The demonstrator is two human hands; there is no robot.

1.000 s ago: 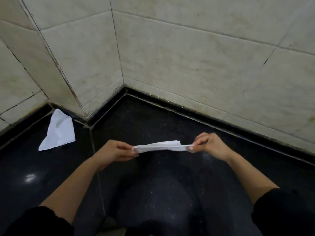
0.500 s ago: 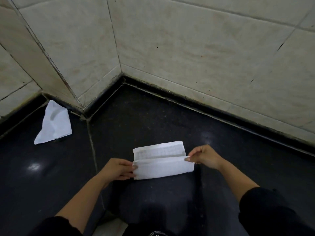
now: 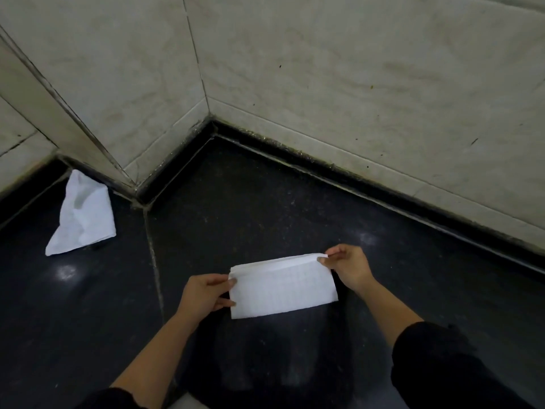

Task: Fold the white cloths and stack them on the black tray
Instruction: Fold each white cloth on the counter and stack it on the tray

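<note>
A white cloth, folded into a flat rectangle, is held over the dark surface in front of me. My left hand pinches its left edge near the upper corner. My right hand pinches its upper right corner at the fold. A second white cloth lies loosely crumpled at the far left, against the base of the tiled wall. No black tray is in view.
The dark speckled surface runs back to a corner of pale tiled walls. A seam crosses the surface just left of my left hand. Black sleeves cover both of my upper arms.
The cloth, first stretched as a thin strip between my hands, has been folded over into a flat rectangle. Both hands have come lower and nearer to me.
</note>
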